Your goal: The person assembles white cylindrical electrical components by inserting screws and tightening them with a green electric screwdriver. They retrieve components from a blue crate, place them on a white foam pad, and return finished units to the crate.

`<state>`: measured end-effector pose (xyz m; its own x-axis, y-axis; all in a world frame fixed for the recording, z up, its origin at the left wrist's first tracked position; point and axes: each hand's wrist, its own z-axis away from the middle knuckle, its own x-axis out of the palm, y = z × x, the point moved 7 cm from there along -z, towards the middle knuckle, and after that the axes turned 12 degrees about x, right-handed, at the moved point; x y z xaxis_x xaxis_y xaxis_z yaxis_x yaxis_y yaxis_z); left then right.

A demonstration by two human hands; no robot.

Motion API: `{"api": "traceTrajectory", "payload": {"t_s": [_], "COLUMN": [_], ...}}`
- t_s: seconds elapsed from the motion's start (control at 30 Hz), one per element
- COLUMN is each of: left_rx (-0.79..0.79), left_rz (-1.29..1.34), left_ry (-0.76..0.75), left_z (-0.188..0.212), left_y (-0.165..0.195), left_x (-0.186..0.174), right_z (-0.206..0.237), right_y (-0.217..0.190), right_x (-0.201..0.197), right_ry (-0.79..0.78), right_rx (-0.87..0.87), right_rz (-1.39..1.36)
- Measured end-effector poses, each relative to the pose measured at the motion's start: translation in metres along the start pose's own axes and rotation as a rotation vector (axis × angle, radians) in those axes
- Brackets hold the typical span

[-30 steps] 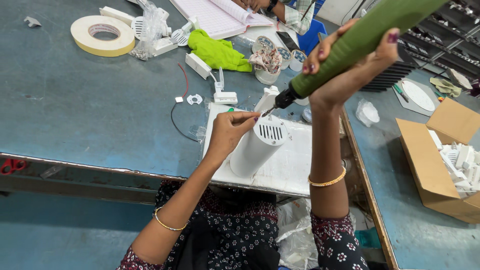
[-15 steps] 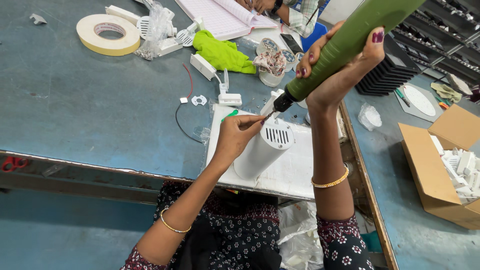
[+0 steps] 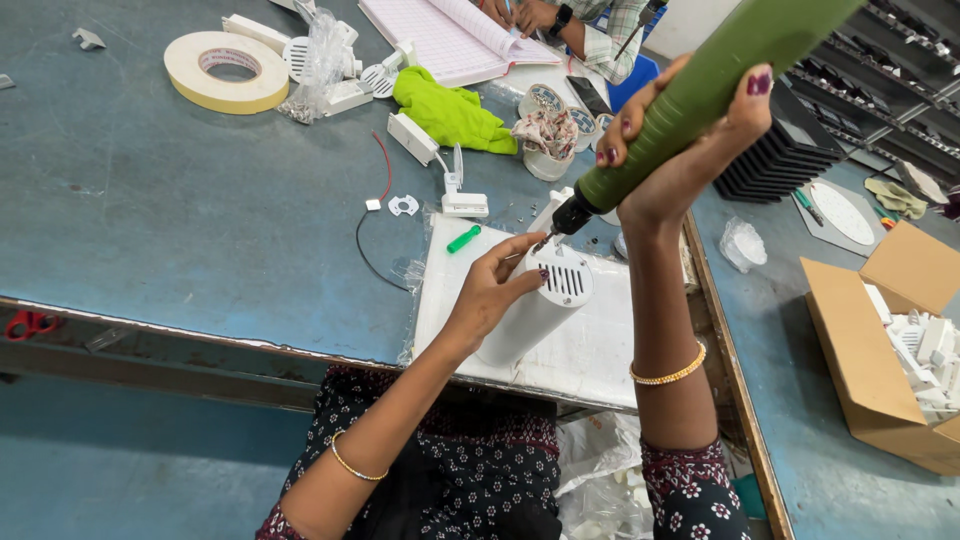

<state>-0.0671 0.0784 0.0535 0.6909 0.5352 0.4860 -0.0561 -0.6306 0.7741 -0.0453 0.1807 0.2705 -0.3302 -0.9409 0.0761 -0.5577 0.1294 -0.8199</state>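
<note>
Low in the frame's centre, the left hand clasps a white plastic cylinder housing with a slotted end cap, which lies on a white foam pad on the blue tabletop, its long axis running from lower left to upper right. Just above, the right hand grips a green cylindrical electric screwdriver, slanting down-left so its bit meets the cap's rim beside the left fingertips. Compared with a second ago, the left fingers have slid up to the bit. Farther off lies a roll of cream tape.
</note>
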Motion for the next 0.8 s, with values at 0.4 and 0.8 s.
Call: {"api": "traceTrajectory", "payload": {"t_s": [0.4,0.8], "left_rx": [0.115,0.117], "left_rz": [-0.148,-0.252], "left_ry": [-0.018,0.001], "left_z": [0.003,0.004], "left_y": [0.009,0.010], "left_x": [0.006,0.007], "right_z": [0.009,0.002], "right_y": [-0.007,0.002], "right_x": [-0.003,0.010], "right_ry": [0.004,-0.005], "right_rx": [0.017,0.078], "right_rz": [-0.020,-0.023]}}
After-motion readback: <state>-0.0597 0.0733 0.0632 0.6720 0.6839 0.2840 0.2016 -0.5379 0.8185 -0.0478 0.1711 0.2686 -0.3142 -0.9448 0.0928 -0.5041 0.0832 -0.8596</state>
